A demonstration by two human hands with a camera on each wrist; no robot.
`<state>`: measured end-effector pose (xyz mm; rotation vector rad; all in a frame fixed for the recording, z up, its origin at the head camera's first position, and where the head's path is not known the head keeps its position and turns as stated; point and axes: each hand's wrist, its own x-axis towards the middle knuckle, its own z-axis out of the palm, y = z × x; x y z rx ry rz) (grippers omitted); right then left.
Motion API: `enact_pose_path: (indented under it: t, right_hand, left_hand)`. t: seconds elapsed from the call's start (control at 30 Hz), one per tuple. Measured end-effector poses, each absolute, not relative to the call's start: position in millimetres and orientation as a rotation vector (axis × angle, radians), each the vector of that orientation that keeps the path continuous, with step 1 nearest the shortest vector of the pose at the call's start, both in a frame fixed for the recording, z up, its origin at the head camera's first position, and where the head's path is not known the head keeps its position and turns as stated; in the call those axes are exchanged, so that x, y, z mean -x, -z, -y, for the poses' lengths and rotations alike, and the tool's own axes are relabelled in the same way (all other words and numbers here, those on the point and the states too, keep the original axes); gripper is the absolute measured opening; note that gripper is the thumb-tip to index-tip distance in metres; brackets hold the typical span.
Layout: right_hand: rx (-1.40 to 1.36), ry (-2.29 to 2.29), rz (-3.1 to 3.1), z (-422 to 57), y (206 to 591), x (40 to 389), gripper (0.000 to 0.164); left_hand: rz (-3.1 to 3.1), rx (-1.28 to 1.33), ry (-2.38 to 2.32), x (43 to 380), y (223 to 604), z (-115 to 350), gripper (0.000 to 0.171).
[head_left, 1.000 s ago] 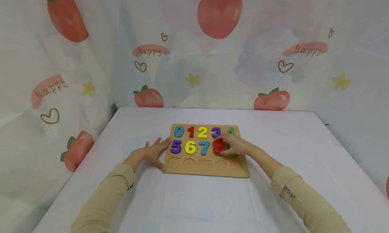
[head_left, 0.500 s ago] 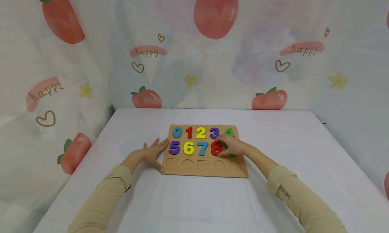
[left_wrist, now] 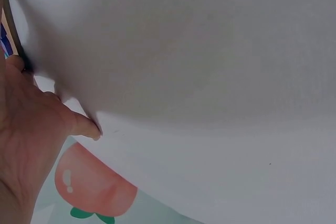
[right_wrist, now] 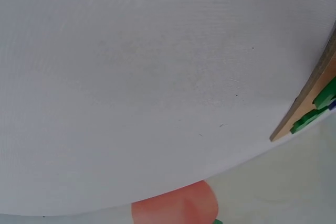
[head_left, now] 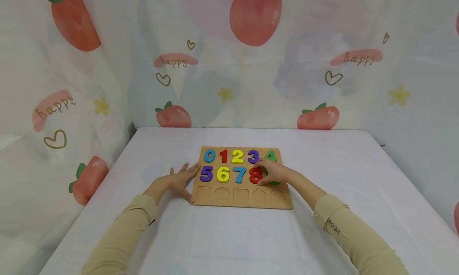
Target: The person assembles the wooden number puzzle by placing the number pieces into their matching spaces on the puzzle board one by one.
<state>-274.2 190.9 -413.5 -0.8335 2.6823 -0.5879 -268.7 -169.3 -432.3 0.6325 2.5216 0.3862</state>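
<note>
A wooden number puzzle board lies on the table with two rows of coloured digits. My left hand is spread along the board's left edge, thumb at the near corner and fingertips by the purple 5. In the left wrist view that hand shows at the left side. Over the right part of the board, my right hand pinches the red 8 between thumb and fingers. It mostly covers a green digit beside the 8. The right wrist view shows no hand, only the board's corner.
Along the board's near side run several shape recesses. The table has a white cover and ends at a patterned cloth backdrop. The green 4 and purple 3 sit just beyond my right hand.
The head view has shifted slightly, so the whole scene sits a little further left. Both hands keep their places on the board, and the digits look unmoved.
</note>
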Motion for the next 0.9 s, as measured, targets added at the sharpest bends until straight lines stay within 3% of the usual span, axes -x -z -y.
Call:
enact_pose_path:
  t: [0.57,0.9]
  right_hand:
    - [0.859,0.533,-2.678,-189,405,266,0.065]
    - [0.932,0.547,-2.761,-195,406,254,0.060]
  left_hand:
    - [-2.580,-0.663,-0.305,274,431,169,0.122]
    - [-2.504,-0.715,-0.378,272,425,169,0.114]
